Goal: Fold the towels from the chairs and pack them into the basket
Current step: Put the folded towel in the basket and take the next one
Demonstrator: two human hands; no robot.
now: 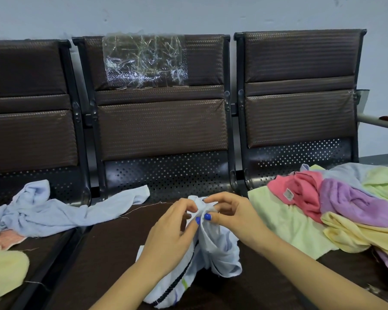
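Observation:
A white towel (213, 249) with a dark stripe hangs bunched over the middle chair seat (112, 247). My left hand (170, 229) and my right hand (231, 213) pinch its top edge close together, thumbs almost touching. A pale blue towel (54, 211) lies crumpled across the left and middle seats. On the right seat sits a pile of towels: light green (285, 222), pink (300, 193), purple (354, 202) and yellow (354, 238). No basket is in view.
Three dark brown chairs stand in a row against a pale wall. Clear plastic film (143, 61) is taped to the middle backrest. A yellow towel (2, 271) and a peach cloth (2, 239) lie on the left seat. A metal armrest (381, 121) juts out at far right.

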